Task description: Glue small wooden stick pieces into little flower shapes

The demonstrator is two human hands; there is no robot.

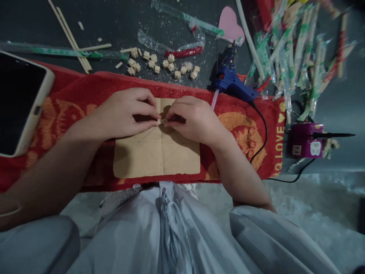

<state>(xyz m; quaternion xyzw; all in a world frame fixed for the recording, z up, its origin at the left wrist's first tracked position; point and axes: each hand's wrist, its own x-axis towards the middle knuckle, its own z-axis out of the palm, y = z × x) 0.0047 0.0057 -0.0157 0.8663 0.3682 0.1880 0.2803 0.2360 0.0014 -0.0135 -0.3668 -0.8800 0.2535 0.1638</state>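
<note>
A tan cardboard sheet [142, 160] with pencil lines and a centre crease lies on the red towel [105, 82]. Above its upper part, my left hand [134, 114] and my right hand [188, 118] meet with thumbs and fingers pinched. Between the fingertips shows a small pale cluster of wooden pieces [161, 121], held from both sides. My fingers cover most of it, so its full shape is hidden. Beyond the towel's far edge lie several similar little wooden clusters [171, 66], made of short cut stick pieces.
A blue glue gun [235, 82] rests at the towel's right end, its cord running to a purple box [305, 140]. Wrapped chopsticks [302, 53] pile up at far right. Loose chopsticks [68, 34], a pink paper heart [230, 24] and a phone [21, 102] lie around.
</note>
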